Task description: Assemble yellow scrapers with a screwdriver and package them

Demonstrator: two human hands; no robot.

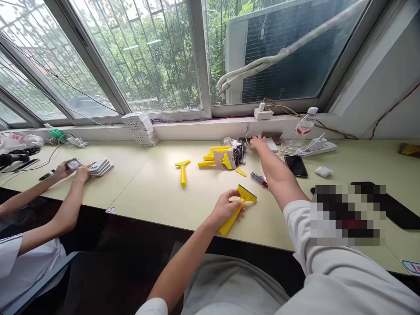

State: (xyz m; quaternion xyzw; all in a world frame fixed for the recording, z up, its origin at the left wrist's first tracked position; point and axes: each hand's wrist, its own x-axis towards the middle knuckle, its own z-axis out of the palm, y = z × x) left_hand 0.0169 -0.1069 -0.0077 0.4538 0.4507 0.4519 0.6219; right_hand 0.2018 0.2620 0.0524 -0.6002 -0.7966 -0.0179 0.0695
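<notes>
My left hand [225, 210] is shut around the yellow handle of a plastic scraper [231, 216], whose wider blade head points right. My right hand [257, 142] reaches far across the table, palm down, with nothing visible in it. Its fingers are at the back of a heap of yellow scrapers [210, 157], cardboard pieces [220, 159] and dark packets [239, 153]. A single yellow scraper [183, 171] lies apart on the pale table [157, 192]. A red-handled screwdriver [259, 179] lies below my right forearm.
To the left, a co-worker's hands [74, 171] hold a small device and white cards. A black phone [296, 166], white earbud case [323, 171], power strip [316, 148] and water bottle [303, 127] sit right. White boxes [141, 129] stand on the window ledge [203, 127].
</notes>
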